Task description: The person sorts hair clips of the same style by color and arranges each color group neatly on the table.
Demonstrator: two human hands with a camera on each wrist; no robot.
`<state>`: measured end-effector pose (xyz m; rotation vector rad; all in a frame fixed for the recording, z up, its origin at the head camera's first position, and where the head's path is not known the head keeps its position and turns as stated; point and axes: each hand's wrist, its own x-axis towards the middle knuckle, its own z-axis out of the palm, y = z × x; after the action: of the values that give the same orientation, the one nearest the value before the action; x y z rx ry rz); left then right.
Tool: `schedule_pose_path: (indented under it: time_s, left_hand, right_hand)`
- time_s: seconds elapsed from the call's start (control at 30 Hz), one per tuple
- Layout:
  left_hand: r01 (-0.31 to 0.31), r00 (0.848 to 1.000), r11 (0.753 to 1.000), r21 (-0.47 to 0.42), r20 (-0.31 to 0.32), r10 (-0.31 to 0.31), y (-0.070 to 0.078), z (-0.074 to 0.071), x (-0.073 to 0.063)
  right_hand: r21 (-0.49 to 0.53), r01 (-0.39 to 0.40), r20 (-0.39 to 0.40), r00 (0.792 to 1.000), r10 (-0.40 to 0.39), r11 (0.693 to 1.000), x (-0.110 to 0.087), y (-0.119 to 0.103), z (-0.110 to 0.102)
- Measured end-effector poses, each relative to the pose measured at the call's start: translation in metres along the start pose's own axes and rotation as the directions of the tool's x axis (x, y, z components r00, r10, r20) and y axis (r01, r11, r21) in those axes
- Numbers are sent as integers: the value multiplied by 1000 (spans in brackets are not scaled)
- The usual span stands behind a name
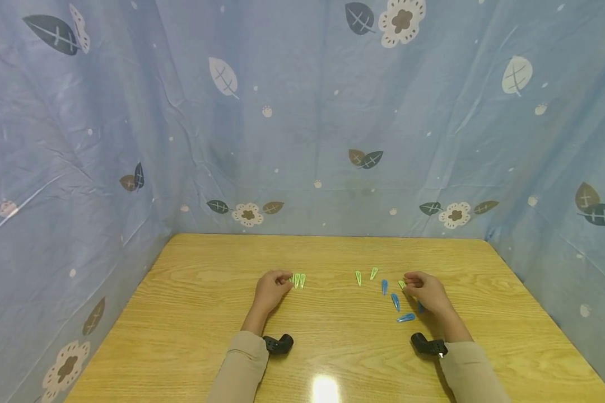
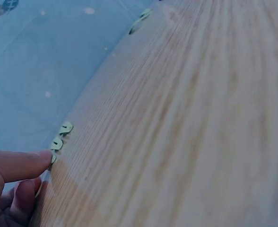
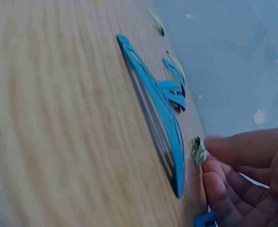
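My left hand [image 1: 272, 292] is at the left end of a short row of green snap hair clips [image 1: 302, 280]. Its thumb [image 2: 28, 164] and fingers pinch the leftmost clip [image 2: 53, 160], which they partly hide. On the right side, my right hand [image 1: 428, 292] pinches another green hair clip [image 1: 401, 284] at its fingertips. Seen from the right wrist, that green clip [image 3: 198, 151] is end-on at the thumb tip. Blue hair clips [image 1: 395, 301] lie just left of and below this hand, one partly covered by it.
Two more green clips [image 1: 358, 277] lie apart toward the table's middle. The wooden table [image 1: 206, 324] ends at a blue patterned curtain [image 1: 292, 129] at the back and sides. A black wrist camera [image 1: 278, 344] sits on each forearm.
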<state>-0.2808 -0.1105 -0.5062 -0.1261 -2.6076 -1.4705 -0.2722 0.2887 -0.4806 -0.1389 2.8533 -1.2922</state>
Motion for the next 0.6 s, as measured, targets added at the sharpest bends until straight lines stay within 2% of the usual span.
schedule_pose_path:
  time_s: [0.4, 0.6]
  left_hand:
    - [0, 1000, 1000, 6, -2, 0, -1, -1, 1]
    - [-7, 1000, 1000, 10, 2, 7, 0, 0, 1]
  right_hand:
    - [-28, -19, -9, 1000, 18, 999, -1, -5, 5]
    - [-21, -30, -41, 999, 29, 999, -2, -2, 5]
